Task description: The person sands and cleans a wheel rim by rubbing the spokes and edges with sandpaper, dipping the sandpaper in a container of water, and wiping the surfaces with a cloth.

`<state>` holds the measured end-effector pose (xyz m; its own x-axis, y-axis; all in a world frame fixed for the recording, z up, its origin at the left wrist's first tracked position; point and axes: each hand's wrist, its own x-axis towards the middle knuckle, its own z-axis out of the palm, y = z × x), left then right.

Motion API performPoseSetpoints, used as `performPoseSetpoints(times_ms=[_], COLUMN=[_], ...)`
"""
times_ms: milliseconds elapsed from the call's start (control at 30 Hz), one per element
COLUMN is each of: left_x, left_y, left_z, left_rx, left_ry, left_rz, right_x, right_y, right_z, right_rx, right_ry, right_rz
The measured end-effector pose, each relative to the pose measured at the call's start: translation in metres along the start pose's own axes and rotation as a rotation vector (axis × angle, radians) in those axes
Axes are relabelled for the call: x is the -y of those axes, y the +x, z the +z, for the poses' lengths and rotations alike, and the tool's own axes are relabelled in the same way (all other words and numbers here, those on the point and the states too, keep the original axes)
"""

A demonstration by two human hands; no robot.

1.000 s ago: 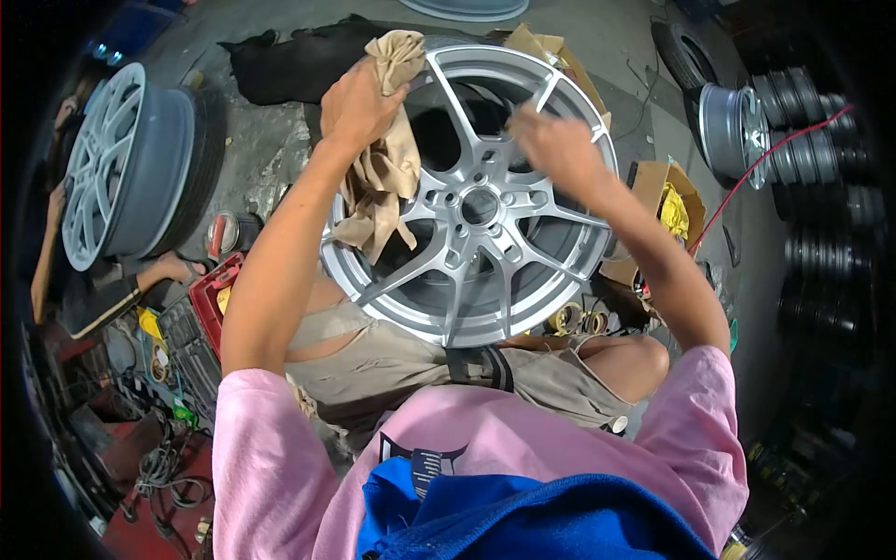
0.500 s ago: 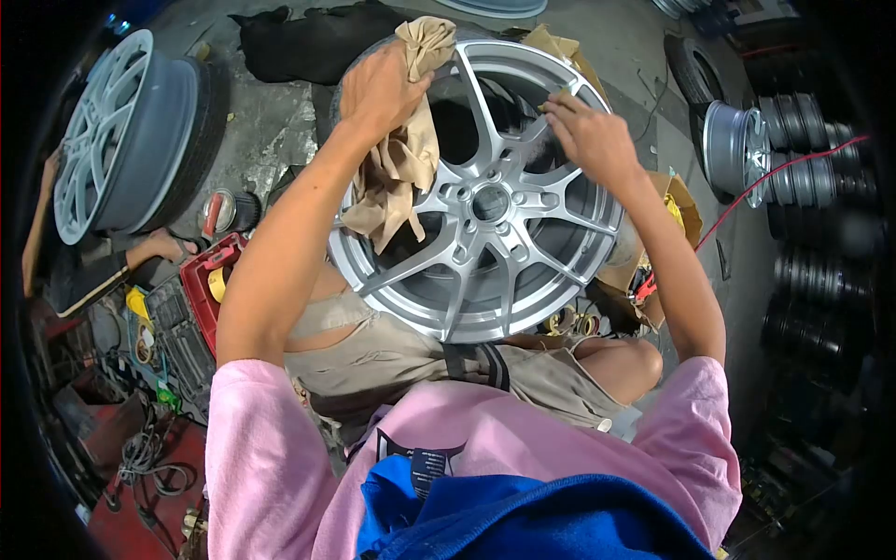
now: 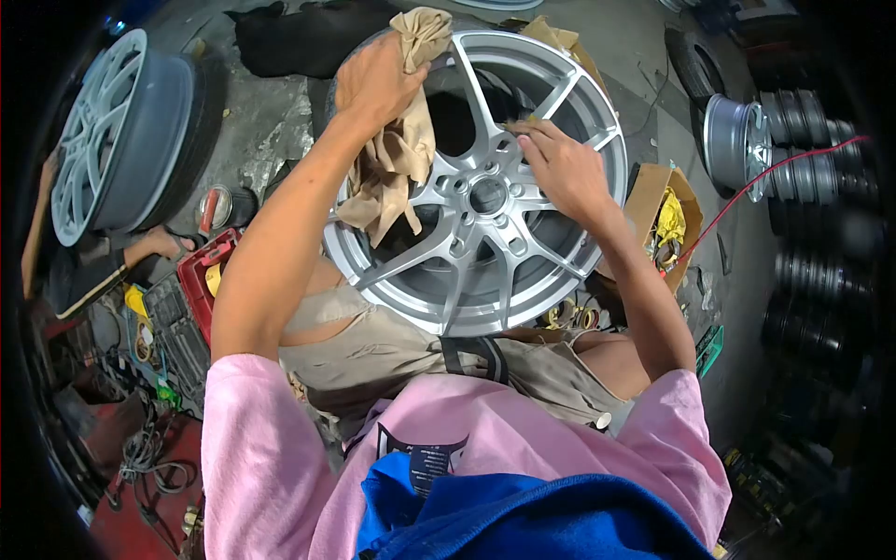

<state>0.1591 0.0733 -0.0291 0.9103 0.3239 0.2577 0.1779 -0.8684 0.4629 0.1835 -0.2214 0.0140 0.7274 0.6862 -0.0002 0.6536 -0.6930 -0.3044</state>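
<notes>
A silver multi-spoke wheel rim (image 3: 488,194) lies face up in front of my lap, over a dark tire. My left hand (image 3: 378,84) is closed on a tan cloth (image 3: 399,173) at the rim's upper left; the cloth bunches above the fist and hangs down over the rim's left side. With its fingertips pinched together, my right hand (image 3: 563,163) touches a spoke just above and right of the hub. A small yellowish-brown piece shows at those fingertips, too small to name.
Another wheel with a tire (image 3: 135,140) stands at the left, beside another person's foot (image 3: 168,245). A red toolbox (image 3: 207,280) is near my left elbow. At the right are an open cardboard box (image 3: 686,201), a red hose (image 3: 793,161) and stacked rims (image 3: 803,177).
My right hand has moved down and left along the spoke, from near the outer rim toward the hub. My left hand still grips the cloth.
</notes>
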Motion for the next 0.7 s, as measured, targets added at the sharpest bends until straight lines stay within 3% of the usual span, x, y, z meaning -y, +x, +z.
performPoseSetpoints(times_ms=[167,300,367,433,500,567,633,700], left_x=[0.003,0.001,-0.002,-0.001,0.002,0.003,0.001,-0.004], left_y=[0.002,0.003,0.002,0.003,0.002,0.002,0.003,0.001], left_z=[0.004,0.003,0.001,-0.001,0.0,0.001,0.0,-0.001], left_rx=[-0.025,0.003,0.01,0.01,0.004,0.005,0.008,-0.04], left_ry=[0.034,0.005,-0.006,-0.011,-0.006,0.007,0.018,-0.014], left_rz=[0.016,-0.015,-0.013,-0.025,0.016,0.013,0.009,-0.001], right_x=[-0.003,0.002,-0.016,-0.032,-0.036,-0.027,-0.02,-0.024], right_y=[0.027,0.011,0.018,0.035,0.047,0.045,0.045,0.047], right_z=[0.031,0.0,-0.013,-0.017,-0.016,-0.006,0.002,0.016], right_rx=[-0.068,-0.03,0.101,0.105,-0.045,-0.035,0.044,0.018], right_ry=[0.119,0.143,-0.214,-0.268,-0.282,-0.224,-0.07,0.027], right_rz=[0.002,-0.043,-0.2,-0.268,-0.509,-0.485,-0.285,-0.223])
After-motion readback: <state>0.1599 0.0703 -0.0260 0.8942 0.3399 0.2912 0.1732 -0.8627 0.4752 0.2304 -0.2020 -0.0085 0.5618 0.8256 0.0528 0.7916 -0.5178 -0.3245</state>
